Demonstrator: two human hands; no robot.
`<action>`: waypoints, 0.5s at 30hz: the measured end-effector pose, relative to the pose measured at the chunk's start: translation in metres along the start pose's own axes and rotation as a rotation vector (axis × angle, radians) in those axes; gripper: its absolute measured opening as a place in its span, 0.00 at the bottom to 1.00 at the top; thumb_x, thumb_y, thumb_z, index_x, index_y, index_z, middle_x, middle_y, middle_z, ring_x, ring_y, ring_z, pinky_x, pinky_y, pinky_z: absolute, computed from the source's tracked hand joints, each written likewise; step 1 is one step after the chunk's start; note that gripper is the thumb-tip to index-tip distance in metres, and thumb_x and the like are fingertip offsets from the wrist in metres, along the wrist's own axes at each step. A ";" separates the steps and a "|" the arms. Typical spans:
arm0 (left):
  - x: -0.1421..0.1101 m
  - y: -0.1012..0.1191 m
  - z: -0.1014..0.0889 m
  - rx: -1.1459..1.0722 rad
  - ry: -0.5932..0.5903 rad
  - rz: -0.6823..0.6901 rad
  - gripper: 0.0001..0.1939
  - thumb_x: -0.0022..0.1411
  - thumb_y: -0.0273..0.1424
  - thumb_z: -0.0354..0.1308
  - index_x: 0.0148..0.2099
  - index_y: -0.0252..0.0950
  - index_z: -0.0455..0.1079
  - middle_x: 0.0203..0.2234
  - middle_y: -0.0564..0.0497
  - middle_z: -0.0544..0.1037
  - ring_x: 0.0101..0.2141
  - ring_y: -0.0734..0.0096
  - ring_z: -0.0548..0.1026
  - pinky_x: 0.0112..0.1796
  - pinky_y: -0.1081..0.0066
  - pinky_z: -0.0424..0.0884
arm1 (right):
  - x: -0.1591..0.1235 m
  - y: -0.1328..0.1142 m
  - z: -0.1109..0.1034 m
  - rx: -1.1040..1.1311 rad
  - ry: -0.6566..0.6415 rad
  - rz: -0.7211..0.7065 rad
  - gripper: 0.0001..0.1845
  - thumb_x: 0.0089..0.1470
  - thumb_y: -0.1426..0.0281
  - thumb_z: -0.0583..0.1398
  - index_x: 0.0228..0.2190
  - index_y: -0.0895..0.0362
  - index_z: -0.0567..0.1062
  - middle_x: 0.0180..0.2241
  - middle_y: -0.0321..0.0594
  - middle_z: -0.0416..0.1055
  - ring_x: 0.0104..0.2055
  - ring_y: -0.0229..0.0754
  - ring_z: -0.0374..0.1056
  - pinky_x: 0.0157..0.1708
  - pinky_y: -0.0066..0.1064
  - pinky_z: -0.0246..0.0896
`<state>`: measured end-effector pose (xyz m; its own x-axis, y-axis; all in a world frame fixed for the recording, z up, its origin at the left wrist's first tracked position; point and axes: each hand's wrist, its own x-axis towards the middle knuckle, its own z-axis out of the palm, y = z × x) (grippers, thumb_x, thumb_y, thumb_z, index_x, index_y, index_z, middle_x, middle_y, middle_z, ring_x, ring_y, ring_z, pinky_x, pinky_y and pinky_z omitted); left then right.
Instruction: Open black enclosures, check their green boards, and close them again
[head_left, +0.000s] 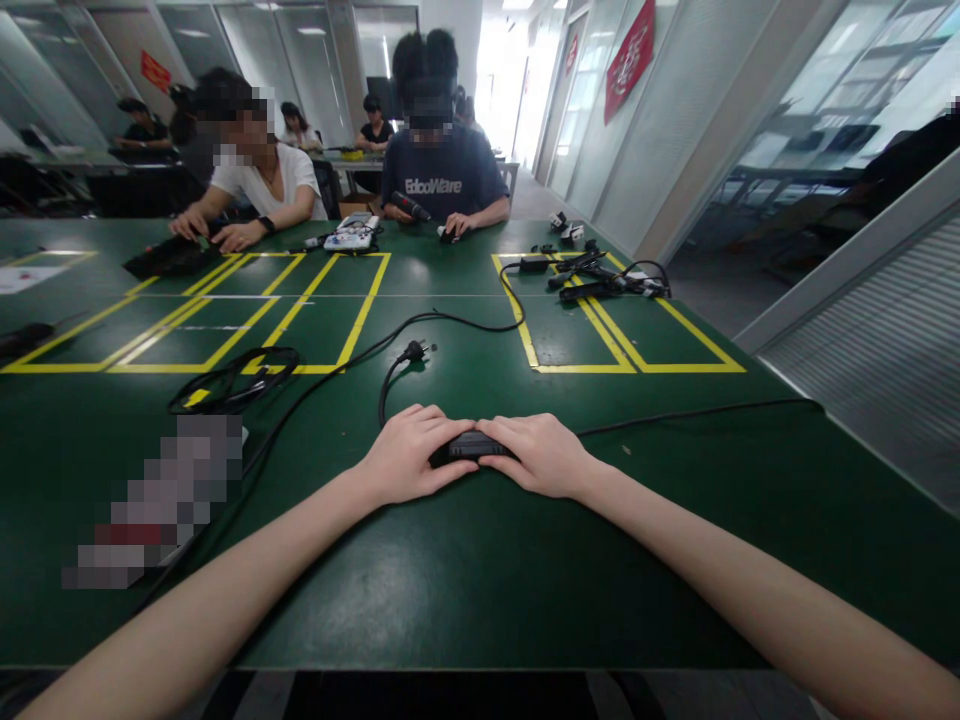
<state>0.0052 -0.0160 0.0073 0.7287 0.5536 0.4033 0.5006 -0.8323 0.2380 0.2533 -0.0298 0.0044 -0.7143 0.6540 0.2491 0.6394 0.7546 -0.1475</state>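
A small black power adapter (469,445) lies on the green table (480,580) just in front of me. My left hand (409,455) is closed over its left end and my right hand (540,455) over its right end, fingers curled on top. One black cable runs from the adapter to a plug (414,351) lying loose ahead of it. Another thin black cable (690,412) leads off to the right.
A coiled black cable (232,380) lies left of centre, beside a blurred-out object (161,500). Yellow tape marks boxes (622,330) on the table. Black adapters and cables (600,280) are piled at the far right. Two people (442,170) sit opposite, working.
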 end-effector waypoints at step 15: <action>0.003 0.011 -0.001 -0.444 -0.070 -0.356 0.20 0.74 0.41 0.50 0.55 0.37 0.78 0.47 0.47 0.84 0.46 0.60 0.81 0.48 0.63 0.74 | -0.004 0.007 0.003 -0.345 0.280 -0.311 0.15 0.70 0.74 0.50 0.49 0.55 0.75 0.46 0.48 0.78 0.40 0.42 0.74 0.36 0.32 0.67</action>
<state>0.0124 -0.0233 0.0115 0.5878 0.7900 0.1742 0.4879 -0.5180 0.7026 0.2593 -0.0271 -0.0003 -0.8120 0.3276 0.4831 0.4996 0.8180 0.2851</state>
